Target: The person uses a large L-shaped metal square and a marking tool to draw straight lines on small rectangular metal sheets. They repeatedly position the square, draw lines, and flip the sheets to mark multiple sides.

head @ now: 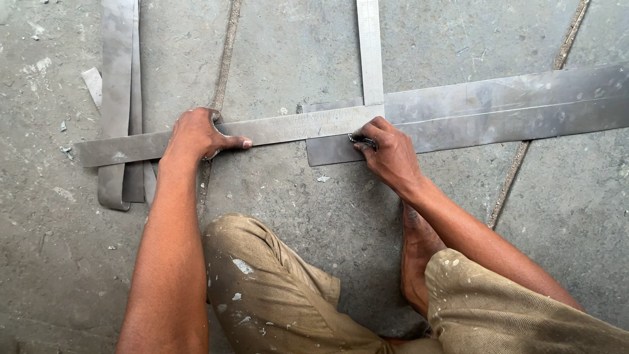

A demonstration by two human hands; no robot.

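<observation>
My left hand presses down on the long arm of a steel try square, thumb stretched along its lower edge. The square's other arm runs away from me toward the top. My right hand holds a small dark scribing tool with its tip against the square's edge, on a long grey metal strip that lies across the concrete floor to the right.
More grey metal strips lie lengthwise at the left, crossing under the square's arm. A small metal offcut sits beside them. My knees in paint-spotted khaki trousers and a bare foot are below. Floor joints run diagonally.
</observation>
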